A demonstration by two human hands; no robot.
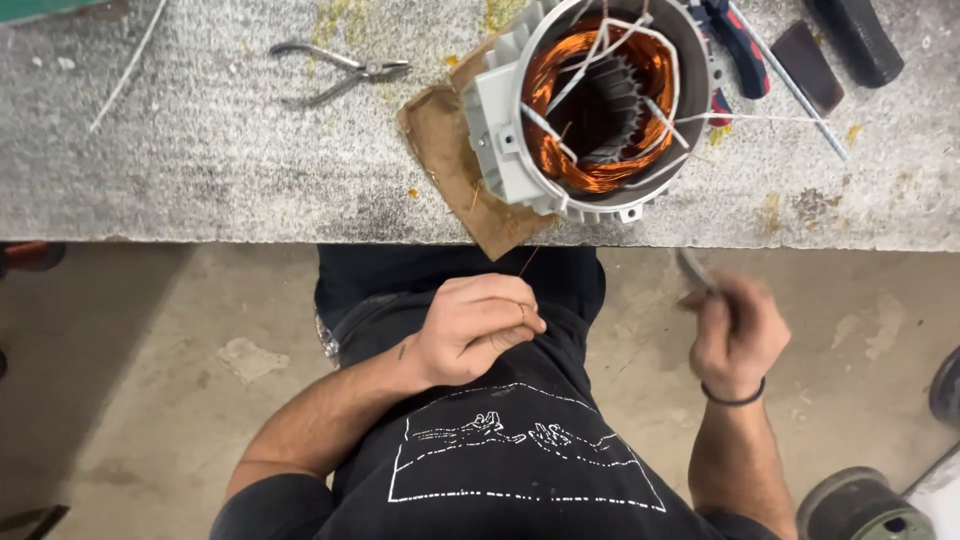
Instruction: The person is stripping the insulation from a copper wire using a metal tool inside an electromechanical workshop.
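A grey motor stator housing (500, 130) with copper windings (560, 70) and white sleeved leads lies on a brown cardboard piece (445, 140) at the bench's front edge. Below the bench edge, my left hand (475, 325) pinches a thin copper wire (528, 262) that runs up toward the stator. My right hand (738, 335) is blurred and grips a small grey metal tool (695, 268) whose tip points up-left.
On the grey workbench (200, 170) lie needle-nose pliers (340, 72), red-and-blue handled pliers (740, 45), a metal rod (800, 95) and dark blocks (812, 65). A loose white wire (125, 70) lies at left. A round dark object (860, 505) stands on the concrete floor at right.
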